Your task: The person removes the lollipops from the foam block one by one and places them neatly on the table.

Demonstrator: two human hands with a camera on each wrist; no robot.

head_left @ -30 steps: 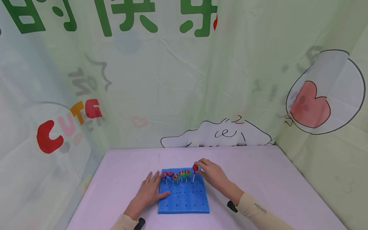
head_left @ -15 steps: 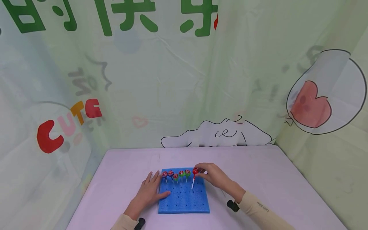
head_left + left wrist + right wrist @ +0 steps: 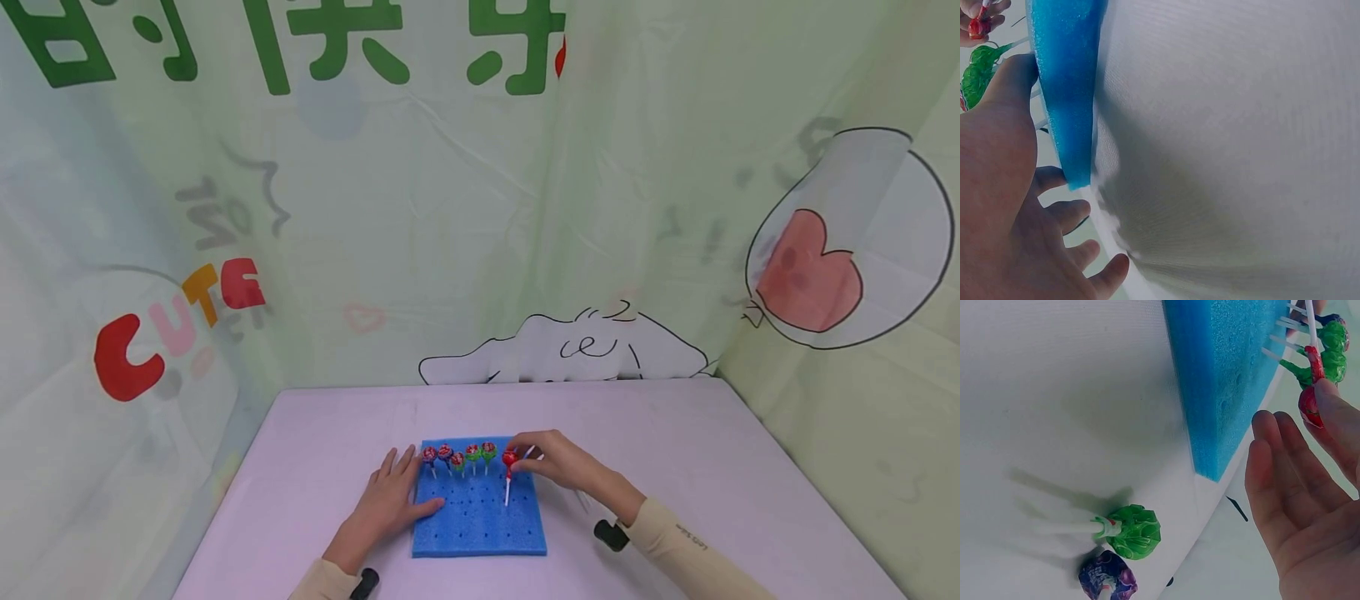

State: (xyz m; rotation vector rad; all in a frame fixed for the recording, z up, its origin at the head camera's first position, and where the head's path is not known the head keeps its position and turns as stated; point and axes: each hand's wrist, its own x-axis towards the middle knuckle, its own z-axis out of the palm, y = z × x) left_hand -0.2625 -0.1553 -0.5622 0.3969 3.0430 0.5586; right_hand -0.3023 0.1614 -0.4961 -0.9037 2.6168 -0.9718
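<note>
My right hand (image 3: 558, 458) pinches a red-wrapped lollipop (image 3: 510, 457) by its head between thumb and fingers, its white stick pointing down over a blue foam board (image 3: 480, 537). Whether the stick's tip touches the board cannot be told. My left hand (image 3: 386, 500) lies with fingers spread at the board's left edge, its thumb on the top. Along the far side several lollipops stand upright in the board, some dark (image 3: 430, 455), some green (image 3: 489, 451). In the left wrist view, that hand's thumb (image 3: 1013, 84) touches the foam.
Rows of small holes dot the board. Below my right hand, a green lollipop (image 3: 1135, 532) and a purple lollipop (image 3: 1109, 576) lie on the pale table (image 3: 637, 417), mostly hidden in the head view. Printed cloth (image 3: 337, 250) hangs behind and beside the table.
My right hand and the red lollipop have moved nearer to me over the board, away from the row at the back. The left hand has stayed put.
</note>
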